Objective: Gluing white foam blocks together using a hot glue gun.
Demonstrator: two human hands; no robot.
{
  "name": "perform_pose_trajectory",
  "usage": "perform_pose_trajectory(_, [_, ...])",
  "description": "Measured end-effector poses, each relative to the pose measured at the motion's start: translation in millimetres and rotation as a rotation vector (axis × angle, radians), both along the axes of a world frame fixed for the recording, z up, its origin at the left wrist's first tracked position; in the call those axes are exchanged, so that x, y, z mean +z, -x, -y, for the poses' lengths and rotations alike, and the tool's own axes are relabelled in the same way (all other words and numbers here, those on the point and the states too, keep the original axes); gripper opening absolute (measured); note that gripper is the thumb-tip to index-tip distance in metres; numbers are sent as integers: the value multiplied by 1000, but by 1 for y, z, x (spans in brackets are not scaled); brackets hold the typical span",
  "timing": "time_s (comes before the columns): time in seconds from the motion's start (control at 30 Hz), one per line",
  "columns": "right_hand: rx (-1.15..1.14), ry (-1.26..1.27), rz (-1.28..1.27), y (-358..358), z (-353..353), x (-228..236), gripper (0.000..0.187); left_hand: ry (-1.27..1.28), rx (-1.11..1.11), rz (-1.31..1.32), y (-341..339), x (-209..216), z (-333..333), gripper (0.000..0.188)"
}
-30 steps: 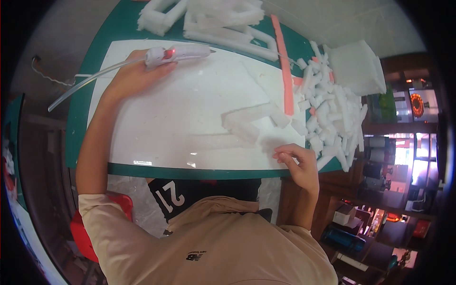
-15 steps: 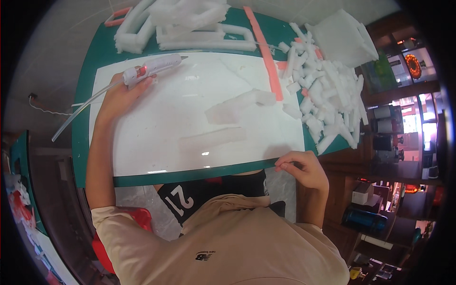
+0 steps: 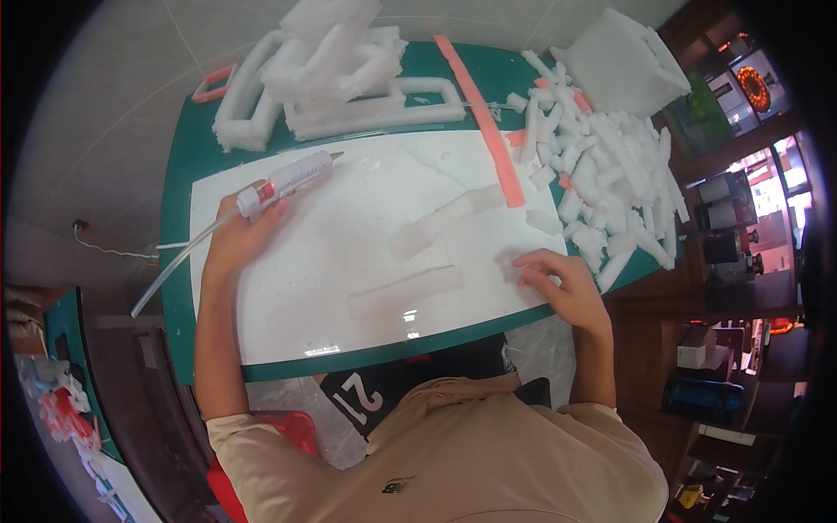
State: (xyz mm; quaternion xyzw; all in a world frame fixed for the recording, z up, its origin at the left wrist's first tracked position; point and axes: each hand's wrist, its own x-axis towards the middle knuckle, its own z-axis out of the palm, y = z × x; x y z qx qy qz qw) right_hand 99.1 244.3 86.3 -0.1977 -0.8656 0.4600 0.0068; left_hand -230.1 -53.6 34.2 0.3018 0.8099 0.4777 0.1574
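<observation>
A white hot glue gun (image 3: 301, 173) is gripped in my left hand (image 3: 240, 234) above the left part of the white board (image 3: 288, 301). Its nozzle points to the far right, and a long clear glue stick (image 3: 179, 268) trails out of its back end. My right hand (image 3: 568, 283) hovers by the board's right front edge, fingers loosely bent, thumb apart, holding nothing that I can see. Between the hands lie two flat, whitish foam strips, a farther one (image 3: 446, 221) and a nearer one (image 3: 405, 293). A long pink foam strip (image 3: 488, 131) crosses the board's far right edge.
White foam frames (image 3: 375, 113) are stacked at the back left, near a small pink frame (image 3: 214, 84). Many loose foam pieces (image 3: 610, 174) are heaped on the right of the green table (image 3: 181, 301), before a white foam box (image 3: 619, 65). Shelves (image 3: 724, 349) stand beyond.
My right hand has moved forward from the table's front edge to the board's right side, its fingers loosening. The whole view has shifted slightly; my left hand still holds the glue gun.
</observation>
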Motion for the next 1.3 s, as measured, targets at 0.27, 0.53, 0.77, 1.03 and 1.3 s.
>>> perform_pose_trajectory(0.27, [56, -77, -138, 13, 15, -14, 28, 40, -53, 24, 8, -1, 3, 34])
perform_pose_trajectory(0.53, [341, -327, -373, 45, 56, -46, 37, 20, -22, 22, 4, 0, 2, 37])
perform_pose_trajectory(0.77, [182, 441, -19, 24, 41, -16, 33, -17, -103, 33, -3, 9, 5, 26])
perform_pose_trajectory(1.03, [93, 689, -177, 8, 26, -25, 44, -159, -305, -4, -29, 6, 2, 34])
perform_pose_trajectory(1.3, [36, 733, -178, 10, 33, -24, 40, -373, -458, 250, -40, 21, 0, 29])
